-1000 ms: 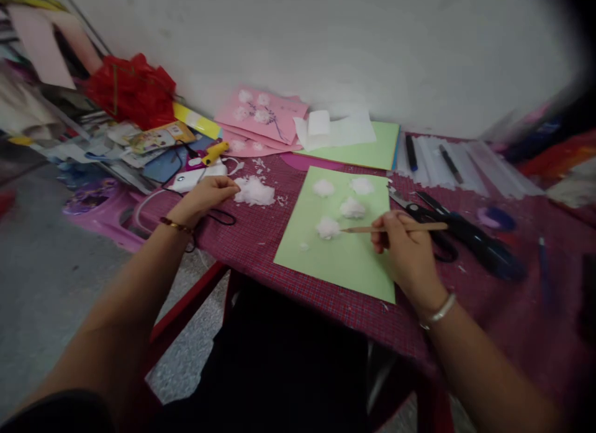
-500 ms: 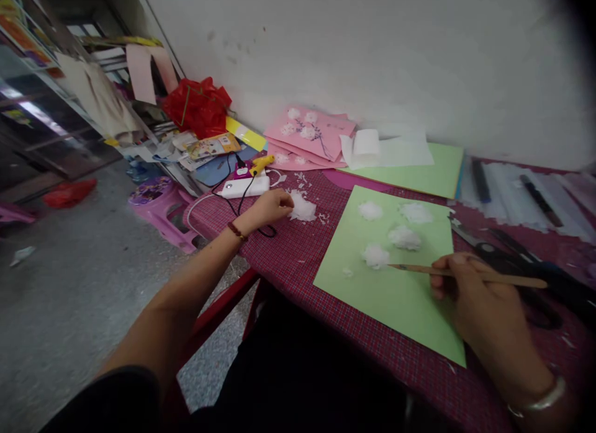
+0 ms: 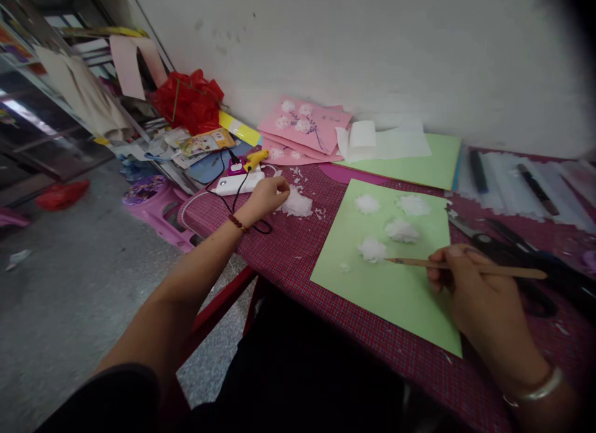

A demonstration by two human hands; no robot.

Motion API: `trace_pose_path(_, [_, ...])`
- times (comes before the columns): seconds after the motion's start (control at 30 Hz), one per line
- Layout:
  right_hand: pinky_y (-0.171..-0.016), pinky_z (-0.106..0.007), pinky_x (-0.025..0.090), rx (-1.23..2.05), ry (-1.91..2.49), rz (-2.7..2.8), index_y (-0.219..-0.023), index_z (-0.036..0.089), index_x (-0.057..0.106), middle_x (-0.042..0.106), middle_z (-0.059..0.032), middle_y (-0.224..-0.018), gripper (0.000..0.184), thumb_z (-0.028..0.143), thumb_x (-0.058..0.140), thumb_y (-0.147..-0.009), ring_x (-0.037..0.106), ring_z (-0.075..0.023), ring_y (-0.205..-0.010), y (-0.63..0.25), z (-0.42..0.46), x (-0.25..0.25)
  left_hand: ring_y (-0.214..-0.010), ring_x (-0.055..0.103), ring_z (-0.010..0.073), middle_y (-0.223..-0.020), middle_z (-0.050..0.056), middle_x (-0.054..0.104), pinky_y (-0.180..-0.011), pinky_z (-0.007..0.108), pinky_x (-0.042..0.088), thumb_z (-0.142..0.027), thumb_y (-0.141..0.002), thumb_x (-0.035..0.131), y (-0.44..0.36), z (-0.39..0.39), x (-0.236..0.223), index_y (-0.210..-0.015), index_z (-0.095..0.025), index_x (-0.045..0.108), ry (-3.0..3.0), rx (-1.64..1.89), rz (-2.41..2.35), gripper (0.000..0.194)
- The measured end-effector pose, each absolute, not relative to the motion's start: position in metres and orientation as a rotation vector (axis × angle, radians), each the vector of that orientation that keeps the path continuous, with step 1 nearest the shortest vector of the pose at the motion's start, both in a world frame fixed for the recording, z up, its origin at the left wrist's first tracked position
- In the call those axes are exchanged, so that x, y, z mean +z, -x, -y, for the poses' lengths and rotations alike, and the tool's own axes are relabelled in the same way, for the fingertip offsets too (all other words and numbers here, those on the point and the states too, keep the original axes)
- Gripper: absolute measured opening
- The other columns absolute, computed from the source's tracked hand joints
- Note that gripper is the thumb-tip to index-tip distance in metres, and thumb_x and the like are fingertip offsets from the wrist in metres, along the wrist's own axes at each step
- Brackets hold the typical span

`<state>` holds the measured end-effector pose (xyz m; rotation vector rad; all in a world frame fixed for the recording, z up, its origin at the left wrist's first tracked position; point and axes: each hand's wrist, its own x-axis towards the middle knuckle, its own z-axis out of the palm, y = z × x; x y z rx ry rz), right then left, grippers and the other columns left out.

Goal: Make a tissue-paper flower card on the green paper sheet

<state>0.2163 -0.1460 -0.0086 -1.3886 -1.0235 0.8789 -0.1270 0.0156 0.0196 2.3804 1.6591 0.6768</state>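
Dim, flat light is leaving the wall (image 3: 349, 61) dull grey, while pale glare is streaking the left edge. Soft focus is robbing the white tufts (image 3: 401, 230) of detail and smearing the translucent strips (image 3: 505, 185) at right — black is swallowing the upper-right corner.

Sheet (image 3: 386, 296): is lying on the table (image 3: 274, 253), bearing four tufts (image 3: 401, 230).
Shred pile (image 3: 298, 203): is lying left of the sheet, beside the left hand (image 3: 266, 197).
Cards (image 3: 319, 136): are lying behind the pile.
Roll (image 3: 363, 139): is resting right of the cards.
Stick (image 3: 514, 271): is reaching over the sheet from the right hand (image 3: 484, 299).
Scissors (image 3: 487, 241): are lying right of the sheet.
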Motion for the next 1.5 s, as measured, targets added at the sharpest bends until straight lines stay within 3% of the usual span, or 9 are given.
trace_pose_path(0.17, [-0.046, -0.022, 0.038, 0.872, 1.390, 1.060, -0.073, 0.019, 0.062, 0.056, 0.0014, -0.057, 0.031, 0.048, 0.061, -0.085, 0.050, -0.0112, -0.050, -0.218, 0.145, -0.011, -0.071, 0.058, 0.0166, -0.073, 0.003, 0.069, -0.069, 0.029, 0.042, -0.023, -0.066, 0.069, 0.120, -0.019, 0.008, -0.073, -0.016, 0.069, -2.352, 0.616, -1.613, 0.009])
trace_pose_path(0.33, [-0.046, -0.025, 0.038, 0.856, 1.403, 1.067, -0.072, 0.019, 0.062, 0.056, 0.0005, -0.055, 0.027, 0.042, 0.061, -0.087, 0.050, -0.0121, -0.049, -0.215, 0.147, -0.006, -0.055, 0.048, 0.0121, -0.055, -0.001, 0.057, -0.056, 0.026, 0.035, -0.015, -0.070, 0.058, 0.118, -0.024, 0.004, -0.062, -0.015, 0.062, -2.174, 0.698, -1.644, 0.010])
trace_pose_path(0.8, [-0.047, -0.025, 0.038, 0.831, 1.383, 1.095, -0.072, 0.019, 0.061, 0.056, 0.0009, -0.056, 0.026, 0.039, 0.058, -0.089, 0.050, -0.0114, -0.049, -0.216, 0.147, -0.007, -0.051, 0.047, 0.0073, -0.062, -0.001, 0.055, -0.050, 0.022, 0.038, -0.026, -0.082, 0.058, 0.119, -0.011, 0.028, -0.072, -0.017, 0.054, -1.684, 0.917, -1.422, 0.015])
trace_pose_path(0.9, [-0.046, -0.025, 0.038, 0.834, 1.379, 1.082, -0.072, 0.019, 0.061, 0.056, 0.0006, -0.057, 0.026, 0.040, 0.059, -0.089, 0.050, -0.0119, -0.049, -0.217, 0.147, -0.008, -0.055, 0.053, 0.0078, -0.067, -0.001, 0.058, -0.054, 0.023, 0.043, -0.019, -0.077, 0.061, 0.114, -0.008, 0.030, -0.076, -0.017, 0.054, -1.683, 0.905, -1.388, 0.007])
trace_pose_path(1.1, [-0.045, -0.024, 0.038, 0.863, 1.349, 1.059, -0.072, 0.018, 0.061, 0.055, 0.0012, -0.056, 0.024, 0.037, 0.060, -0.087, 0.050, -0.0109, -0.048, -0.216, 0.147, -0.005, -0.062, 0.055, 0.0094, -0.072, 0.000, 0.062, -0.061, 0.024, 0.047, -0.010, -0.069, 0.060, 0.113, -0.011, 0.030, -0.089, -0.016, 0.058, -1.805, 0.883, -1.420, 0.020])
trace_pose_path(1.2, [-0.045, -0.023, 0.036, 0.838, 1.306, 1.087, -0.072, 0.019, 0.059, 0.053, 0.0025, -0.054, 0.024, 0.035, 0.057, -0.089, 0.048, -0.0097, -0.047, -0.215, 0.148, -0.001, -0.062, 0.050, 0.0122, -0.062, -0.002, 0.054, -0.066, 0.029, 0.046, -0.016, -0.072, 0.061, 0.122, -0.015, 0.029, -0.074, -0.016, 0.059, -1.967, 0.885, -1.515, 0.003])
trace_pose_path(1.3, [-0.045, -0.023, 0.037, 0.809, 1.264, 1.128, -0.073, 0.020, 0.058, 0.053, 0.0035, -0.056, 0.025, 0.037, 0.055, -0.091, 0.048, -0.0093, -0.047, -0.214, 0.149, 0.000, -0.079, 0.054, 0.0198, -0.072, 0.005, 0.059, -0.084, 0.039, 0.044, -0.031, -0.083, 0.060, 0.129, -0.015, 0.026, -0.061, -0.018, 0.053, -2.439, 0.915, -1.691, 0.026])
trace_pose_path(1.43, [-0.045, -0.024, 0.040, 0.753, 1.249, 1.225, -0.071, 0.021, 0.058, 0.053, 0.0035, -0.059, 0.028, 0.039, 0.053, -0.092, 0.050, -0.0099, -0.048, -0.213, 0.150, 0.001, -0.105, 0.054, 0.0260, -0.104, 0.011, 0.063, -0.096, 0.042, 0.040, -0.025, -0.086, 0.057, 0.114, 0.001, 0.019, -0.085, -0.019, 0.061, -2.653, 0.970, -1.681, 0.008])
trace_pose_path(1.5, [-0.046, -0.024, 0.040, 0.764, 1.232, 1.289, -0.070, 0.021, 0.058, 0.053, 0.0032, -0.060, 0.029, 0.039, 0.052, -0.093, 0.050, -0.0097, -0.049, -0.211, 0.151, 0.001, -0.106, 0.055, 0.0255, -0.107, 0.010, 0.063, -0.094, 0.040, 0.042, -0.019, -0.082, 0.059, 0.097, 0.014, 0.015, -0.100, -0.017, 0.061, -2.711, 0.938, -1.587, 0.019])
